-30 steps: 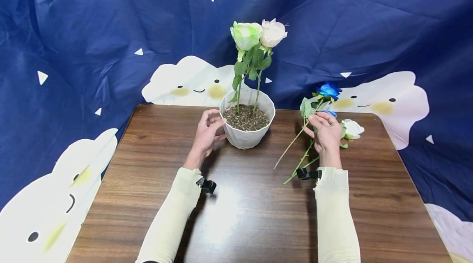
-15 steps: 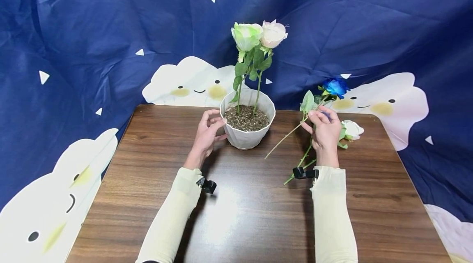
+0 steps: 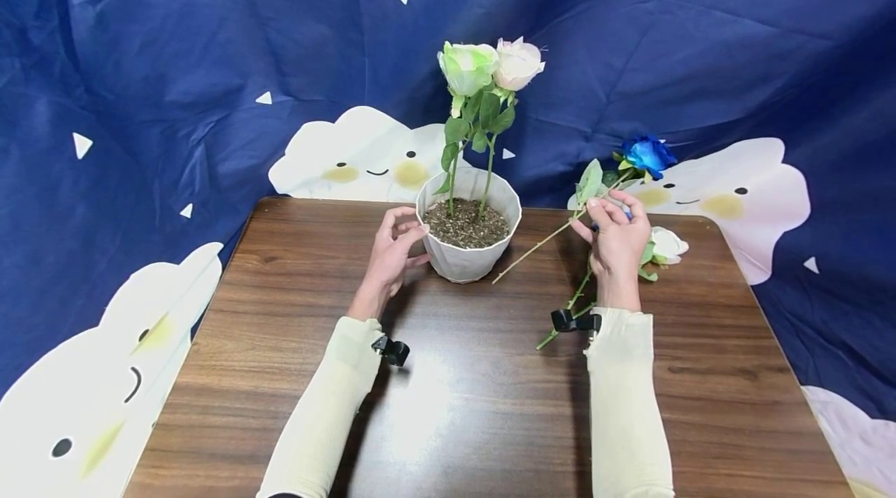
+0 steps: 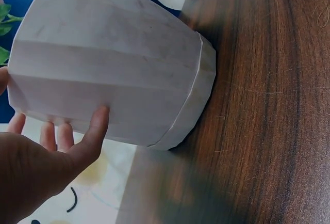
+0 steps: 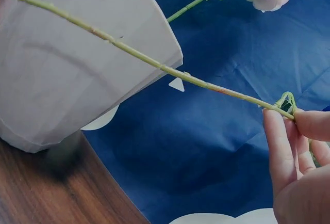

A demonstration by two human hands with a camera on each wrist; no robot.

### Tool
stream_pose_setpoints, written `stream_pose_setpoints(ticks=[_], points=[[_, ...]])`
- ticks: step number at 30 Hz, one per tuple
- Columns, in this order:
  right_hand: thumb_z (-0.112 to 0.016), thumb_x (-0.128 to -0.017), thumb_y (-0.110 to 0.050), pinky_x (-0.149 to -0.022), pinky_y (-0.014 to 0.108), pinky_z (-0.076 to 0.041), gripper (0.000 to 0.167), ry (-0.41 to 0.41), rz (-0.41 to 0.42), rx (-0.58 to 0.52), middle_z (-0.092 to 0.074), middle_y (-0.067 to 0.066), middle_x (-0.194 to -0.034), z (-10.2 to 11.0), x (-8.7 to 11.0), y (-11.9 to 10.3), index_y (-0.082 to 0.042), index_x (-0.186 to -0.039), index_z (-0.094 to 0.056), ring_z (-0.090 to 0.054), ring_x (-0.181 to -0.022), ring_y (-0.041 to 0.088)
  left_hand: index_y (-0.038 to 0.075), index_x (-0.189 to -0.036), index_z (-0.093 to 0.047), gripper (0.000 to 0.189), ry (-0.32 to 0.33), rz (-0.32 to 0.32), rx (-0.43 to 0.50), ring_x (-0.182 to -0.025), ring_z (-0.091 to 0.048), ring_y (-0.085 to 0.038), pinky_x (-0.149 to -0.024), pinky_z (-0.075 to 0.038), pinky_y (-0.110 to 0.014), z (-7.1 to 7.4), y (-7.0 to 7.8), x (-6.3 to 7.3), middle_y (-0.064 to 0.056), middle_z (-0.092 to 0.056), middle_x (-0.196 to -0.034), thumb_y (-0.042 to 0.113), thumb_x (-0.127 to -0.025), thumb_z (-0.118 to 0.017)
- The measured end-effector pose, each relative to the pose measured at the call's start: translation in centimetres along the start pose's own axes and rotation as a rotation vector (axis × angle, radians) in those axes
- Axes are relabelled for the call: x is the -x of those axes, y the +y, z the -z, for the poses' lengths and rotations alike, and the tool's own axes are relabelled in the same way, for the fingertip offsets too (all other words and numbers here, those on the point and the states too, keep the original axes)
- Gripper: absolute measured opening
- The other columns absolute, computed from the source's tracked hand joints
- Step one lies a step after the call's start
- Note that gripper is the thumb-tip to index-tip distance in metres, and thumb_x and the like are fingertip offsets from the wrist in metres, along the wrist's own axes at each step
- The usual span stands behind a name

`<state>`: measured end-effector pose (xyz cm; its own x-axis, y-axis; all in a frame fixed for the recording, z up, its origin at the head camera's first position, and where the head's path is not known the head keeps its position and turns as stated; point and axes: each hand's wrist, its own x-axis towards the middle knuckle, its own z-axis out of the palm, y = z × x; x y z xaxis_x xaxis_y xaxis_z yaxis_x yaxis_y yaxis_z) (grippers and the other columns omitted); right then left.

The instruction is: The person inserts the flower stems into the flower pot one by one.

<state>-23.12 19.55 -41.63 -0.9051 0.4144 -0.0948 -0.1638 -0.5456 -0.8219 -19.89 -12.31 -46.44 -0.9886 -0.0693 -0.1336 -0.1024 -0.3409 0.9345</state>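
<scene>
My right hand pinches the stem of a blue rose between thumb and fingertips. The bloom tilts up to the right, and the bare stem slants down left, its end close to the pot in the head view. My left hand touches the left side of a white faceted flowerpot with relaxed fingers, the thumb at the rim. Dark soil fills the pot. Standing in it are a green-and-white rose and a pale pink rose.
A white rose lies on the wooden table, right of my right hand. Another blue bloom shows partly behind that hand. Green stems extend beneath the right wrist. A blue cloth with clouds hangs behind the table.
The blue rose in my right hand has risen and tilted further right, while its stem end has swung left and up toward the pot. My left hand and the pot have stayed still.
</scene>
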Motion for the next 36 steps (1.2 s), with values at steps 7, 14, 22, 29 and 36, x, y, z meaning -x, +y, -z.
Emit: stream_pose_setpoints(ticks=[7, 14, 22, 29, 36], points=[[-0.072, -0.086, 0.012, -0.054, 0.035, -0.064, 0.035, -0.010, 0.031, -0.020, -0.061, 0.009, -0.081, -1.1, 0.2, -0.5, -0.004, -0.110, -0.054, -0.064, -0.075, 0.018, 0.011, -0.128, -0.051, 0.040, 0.003, 0.003, -0.004, -0.103, -0.056, -0.019, -0.088, -0.059, -0.059, 0.1, 0.0, 0.0, -0.008, -0.051, -0.112, 0.005, -0.092, -0.068], [-0.068, -0.088, 0.013, -0.050, 0.033, -0.063, 0.032, -0.023, 0.078, -0.069, -0.057, 0.011, -0.083, -2.5, 0.5, -1.3, -0.003, -0.109, -0.050, -0.065, -0.071, 0.020, 0.011, -0.130, -0.050, 0.041, 0.000, 0.003, -0.002, -0.103, -0.055, -0.019, -0.088, -0.059, -0.060, 0.1, 0.1, 0.0, -0.008, -0.051, -0.112, 0.005, -0.092, -0.067], [-0.068, -0.088, 0.013, -0.052, 0.035, -0.064, 0.030, -0.047, 0.155, -0.045, -0.058, 0.011, -0.080, -4.2, 0.7, -1.1, -0.003, -0.107, -0.052, -0.067, -0.073, 0.021, 0.010, -0.131, -0.050, 0.043, -0.002, 0.014, 0.000, -0.104, -0.055, -0.019, -0.088, -0.060, -0.058, 0.2, 0.1, -0.1, -0.008, -0.050, -0.113, 0.006, -0.092, -0.068], [-0.066, -0.087, 0.015, -0.054, 0.036, -0.064, 0.031, -0.076, 0.205, -0.035, -0.057, 0.011, -0.082, -5.7, 0.7, -0.8, -0.005, -0.106, -0.051, -0.067, -0.070, 0.022, 0.014, -0.128, -0.052, 0.041, -0.002, 0.015, 0.000, -0.102, -0.055, -0.018, -0.089, -0.059, -0.058, 0.3, -0.1, -0.2, -0.007, -0.050, -0.112, 0.007, -0.091, -0.069], [-0.066, -0.088, 0.013, -0.055, 0.035, -0.065, 0.031, -0.100, 0.271, 0.012, -0.055, 0.013, -0.089, -7.2, 0.8, -0.5, -0.005, -0.108, -0.050, -0.064, -0.072, 0.021, 0.015, -0.126, -0.053, 0.040, 0.006, 0.011, 0.000, -0.100, -0.055, -0.017, -0.089, -0.058, -0.059, 0.3, -0.2, -0.3, -0.007, -0.050, -0.111, 0.007, -0.090, -0.069]])
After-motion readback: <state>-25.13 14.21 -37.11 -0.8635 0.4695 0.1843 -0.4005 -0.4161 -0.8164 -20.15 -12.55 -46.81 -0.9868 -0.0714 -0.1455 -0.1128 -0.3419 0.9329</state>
